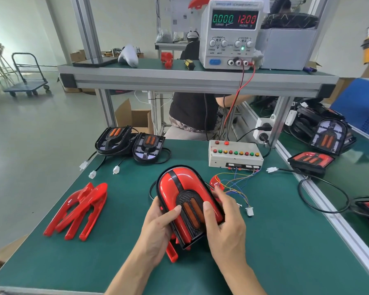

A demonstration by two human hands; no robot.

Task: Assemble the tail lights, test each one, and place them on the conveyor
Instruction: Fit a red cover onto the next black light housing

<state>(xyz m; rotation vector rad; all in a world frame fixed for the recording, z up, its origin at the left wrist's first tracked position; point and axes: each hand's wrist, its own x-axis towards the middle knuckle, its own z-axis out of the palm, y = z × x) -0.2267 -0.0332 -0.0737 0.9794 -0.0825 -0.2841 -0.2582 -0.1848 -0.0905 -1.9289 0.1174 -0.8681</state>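
Note:
A tail light [179, 188] with a red lens on a black base is held over the green table, in front of me. My left hand [158, 226] grips its left side, thumb on the lens. My right hand [224, 222] grips its right side, thumb beside the two orange strips. Loose red lenses [81, 211] lie at the left. Two black bases without lenses [113, 141] [148, 146] sit at the back left, their white plugs on the mat. The test box [234, 155] with coloured lamps stands behind, its thin wires ending in a white connector [249, 211].
The conveyor [349, 173] runs along the right and carries several tail lights [311, 160]. A power supply [230, 33] on the upper shelf reads 0.000 and 12.00. Another red lens part [172, 252] lies under my hands. A person sits behind the bench.

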